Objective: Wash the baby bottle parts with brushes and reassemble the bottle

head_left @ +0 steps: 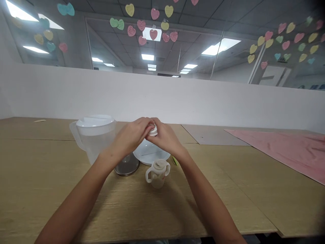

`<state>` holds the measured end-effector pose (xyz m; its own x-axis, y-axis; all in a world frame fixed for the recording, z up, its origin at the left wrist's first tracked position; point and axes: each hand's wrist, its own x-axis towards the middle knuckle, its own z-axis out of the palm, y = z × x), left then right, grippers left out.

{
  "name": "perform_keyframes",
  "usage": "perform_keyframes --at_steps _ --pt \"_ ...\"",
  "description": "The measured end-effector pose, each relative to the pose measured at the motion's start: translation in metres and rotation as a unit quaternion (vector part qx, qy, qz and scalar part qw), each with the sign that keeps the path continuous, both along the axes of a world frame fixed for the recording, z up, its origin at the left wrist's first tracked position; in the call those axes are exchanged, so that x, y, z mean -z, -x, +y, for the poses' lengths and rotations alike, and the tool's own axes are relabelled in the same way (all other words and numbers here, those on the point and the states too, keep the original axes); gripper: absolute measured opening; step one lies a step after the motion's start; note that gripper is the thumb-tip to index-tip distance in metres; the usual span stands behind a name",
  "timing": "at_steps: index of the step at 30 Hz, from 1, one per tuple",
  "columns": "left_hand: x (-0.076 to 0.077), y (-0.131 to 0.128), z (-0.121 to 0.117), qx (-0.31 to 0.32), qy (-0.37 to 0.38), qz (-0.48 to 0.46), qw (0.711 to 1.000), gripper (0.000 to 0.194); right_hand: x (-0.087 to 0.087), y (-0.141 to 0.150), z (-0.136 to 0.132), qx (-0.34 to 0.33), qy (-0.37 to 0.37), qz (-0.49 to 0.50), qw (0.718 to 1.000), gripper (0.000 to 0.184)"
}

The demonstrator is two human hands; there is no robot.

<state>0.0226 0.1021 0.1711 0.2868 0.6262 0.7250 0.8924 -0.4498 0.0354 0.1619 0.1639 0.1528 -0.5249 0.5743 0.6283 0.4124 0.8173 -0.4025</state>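
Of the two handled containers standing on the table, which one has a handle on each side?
The small cup, nearest the camera; the large pitcher shows just one handle, on its left.

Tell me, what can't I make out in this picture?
In the head view:
White item: mostly covered by left hand and right hand.
Round grey object: upper part behind the left arm.
Pink cloth: cut off by the right edge.
Heart-shaped notes: any writing is too small.
Green object: too small to identify.

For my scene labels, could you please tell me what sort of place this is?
Probably an office interior, judging by the glass partition, heart-shaped sticky notes and ceiling light panels.
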Motion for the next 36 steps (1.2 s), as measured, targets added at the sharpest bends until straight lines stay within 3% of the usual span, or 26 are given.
perform_keyframes --at_steps 4,8,11,13,15,18,22,25,27,29,32,36 --pt "0.000 0.004 0.000 0.060 -0.040 -0.135 0.988 0.022 -0.003 0.002 -0.004 -0.072 -0.012 0.063 0.995 0.029" --pt "-0.001 0.004 -0.001 0.155 -0.026 -0.312 0.937 0.021 -0.003 0.004 -0.005 -0.121 -0.072 0.114 0.984 0.032" --pt "-0.001 0.004 0.000 0.193 -0.003 -0.368 0.910 0.024 -0.004 0.004 -0.008 -0.128 -0.126 0.133 0.975 0.032" --pt "-0.002 0.004 -0.001 0.189 -0.003 -0.362 0.913 0.027 -0.005 0.004 -0.009 -0.105 -0.147 0.124 0.976 0.032" --pt "-0.002 0.003 -0.003 0.163 -0.023 -0.315 0.935 0.027 -0.005 0.003 -0.010 -0.059 -0.140 0.092 0.984 0.032" --pt "0.003 -0.004 -0.007 0.076 -0.086 -0.166 0.979 0.024 -0.001 0.003 -0.005 0.042 -0.110 0.031 0.993 0.031" --pt "0.012 -0.014 -0.003 0.014 -0.162 -0.003 0.987 0.028 0.004 0.001 0.008 0.126 -0.108 -0.021 0.986 0.029" --pt "0.013 -0.015 0.004 0.033 -0.135 -0.002 0.990 0.028 0.003 -0.003 0.013 0.123 -0.114 -0.025 0.986 0.027" --pt "0.015 -0.014 0.008 0.058 -0.074 -0.064 0.994 0.030 0.004 -0.009 0.015 0.113 -0.113 -0.015 0.987 0.027" --pt "0.026 -0.011 0.012 0.088 -0.007 -0.171 0.981 0.038 0.010 -0.018 0.014 0.112 -0.098 0.001 0.989 0.031" --pt "0.066 -0.007 0.016 0.114 0.053 -0.305 0.944 0.048 0.032 -0.034 0.010 0.106 -0.031 0.028 0.994 0.039" --pt "0.134 -0.008 0.016 0.135 0.116 -0.221 0.959 0.065 0.072 -0.051 -0.001 0.007 0.068 0.080 0.994 0.032"
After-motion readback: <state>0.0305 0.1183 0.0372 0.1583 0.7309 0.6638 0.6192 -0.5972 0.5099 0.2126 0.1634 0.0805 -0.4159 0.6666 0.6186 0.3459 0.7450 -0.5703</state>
